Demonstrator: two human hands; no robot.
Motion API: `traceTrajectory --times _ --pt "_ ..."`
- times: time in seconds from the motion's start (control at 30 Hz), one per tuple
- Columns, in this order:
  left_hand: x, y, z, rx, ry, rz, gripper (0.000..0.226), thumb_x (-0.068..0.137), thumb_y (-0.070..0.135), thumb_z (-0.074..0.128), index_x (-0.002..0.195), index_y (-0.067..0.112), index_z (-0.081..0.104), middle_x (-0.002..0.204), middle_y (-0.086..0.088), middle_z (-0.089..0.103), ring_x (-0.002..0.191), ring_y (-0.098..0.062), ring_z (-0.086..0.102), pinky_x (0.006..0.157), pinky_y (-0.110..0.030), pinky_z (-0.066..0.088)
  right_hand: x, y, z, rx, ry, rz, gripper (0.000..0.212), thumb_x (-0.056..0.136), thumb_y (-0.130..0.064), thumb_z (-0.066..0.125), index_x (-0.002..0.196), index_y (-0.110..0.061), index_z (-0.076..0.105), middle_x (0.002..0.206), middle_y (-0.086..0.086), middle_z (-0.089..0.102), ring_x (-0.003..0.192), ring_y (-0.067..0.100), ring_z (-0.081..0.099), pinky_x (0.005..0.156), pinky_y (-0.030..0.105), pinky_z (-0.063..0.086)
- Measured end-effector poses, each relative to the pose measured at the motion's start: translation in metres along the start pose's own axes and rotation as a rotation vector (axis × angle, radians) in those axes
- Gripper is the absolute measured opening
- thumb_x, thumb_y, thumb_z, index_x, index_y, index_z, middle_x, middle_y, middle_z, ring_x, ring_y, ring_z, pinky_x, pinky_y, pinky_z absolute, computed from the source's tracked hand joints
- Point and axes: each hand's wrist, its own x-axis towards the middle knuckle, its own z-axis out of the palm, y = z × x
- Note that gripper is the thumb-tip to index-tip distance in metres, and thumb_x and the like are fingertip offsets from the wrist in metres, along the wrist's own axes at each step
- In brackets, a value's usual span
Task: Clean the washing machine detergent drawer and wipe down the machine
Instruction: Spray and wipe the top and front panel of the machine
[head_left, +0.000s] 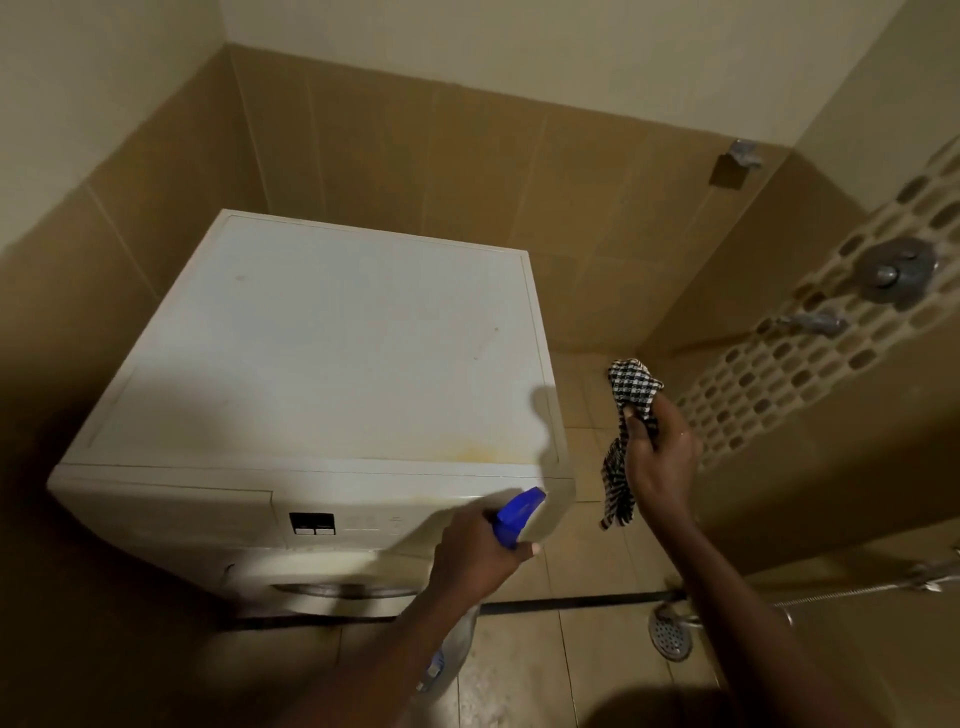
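Observation:
A white front-loading washing machine (322, 353) stands in the corner, its flat top bare with a yellowish stain near the front right edge. Its detergent drawer (171, 506) at the upper left of the front panel is closed. My left hand (478, 558) grips a spray bottle (517, 514) with a blue trigger head, nozzle pointing at the machine's front right corner. My right hand (660, 462) holds a black-and-white checked cloth (631, 395) in the air to the right of the machine, one end hanging down.
Tan tiled walls close in behind and left of the machine. A shower mixer (891, 270) and spout (813, 323) sit on the right wall. A round floor drain (670, 636) and a dark floor channel (571, 603) lie below my right arm.

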Motion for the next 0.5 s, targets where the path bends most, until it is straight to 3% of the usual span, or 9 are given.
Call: traceTrajectory --times 0.07,0.17,0.3,0.4,0.5 --pt "0.002 0.003 0.006 -0.010 -0.001 0.006 0.063 0.066 0.046 0.084 0.123 0.034 0.063 0.103 0.010 0.072 0.093 -0.010 0.067 0.082 -0.026 0.054 -0.010 0.008 -0.004 -0.032 -0.019 -0.015 0.022 0.094 -0.009 0.053 0.113 -0.015 0.063 0.086 -0.010 0.059 0.073 -0.001 0.053 0.062 0.013 0.039" --pt "0.002 0.004 0.003 -0.058 0.033 -0.023 0.037 0.068 0.040 0.085 0.098 0.026 0.069 0.084 0.011 0.070 0.080 -0.009 0.066 0.077 -0.027 0.055 -0.033 0.029 0.005 -0.064 -0.158 -0.047 0.023 0.096 -0.016 0.048 0.116 -0.017 0.060 0.089 -0.007 0.064 0.077 0.007 0.059 0.063 0.021 0.046" --pt "-0.003 -0.009 -0.014 -0.162 0.011 -0.016 0.020 0.067 0.036 0.084 0.073 0.030 0.066 0.071 0.006 0.071 0.065 -0.015 0.069 0.071 -0.039 0.060 -0.068 0.055 0.044 -0.126 -0.347 -0.065 0.035 0.095 -0.027 0.041 0.123 -0.015 0.058 0.116 0.003 0.065 0.100 0.013 0.060 0.082 0.012 0.043" --pt "-0.008 -0.019 -0.032 -0.207 0.068 -0.022 0.017 0.070 0.034 0.084 0.077 0.027 0.069 0.074 0.003 0.073 0.067 -0.014 0.070 0.074 -0.040 0.060 -0.081 0.062 0.071 -0.279 -0.341 -0.098 0.047 0.095 -0.031 0.033 0.131 -0.010 0.053 0.141 0.009 0.050 0.125 0.023 0.049 0.102 0.034 0.043" --pt "-0.012 -0.026 -0.050 -0.231 0.105 -0.051 0.020 0.071 0.035 0.085 0.078 0.023 0.070 0.066 0.005 0.070 0.059 -0.012 0.066 0.067 -0.036 0.059 -0.074 0.066 0.083 -0.465 -0.317 -0.103 0.052 0.096 -0.036 0.024 0.132 -0.009 0.050 0.148 0.012 0.042 0.137 0.028 0.037 0.113 0.051 0.029"
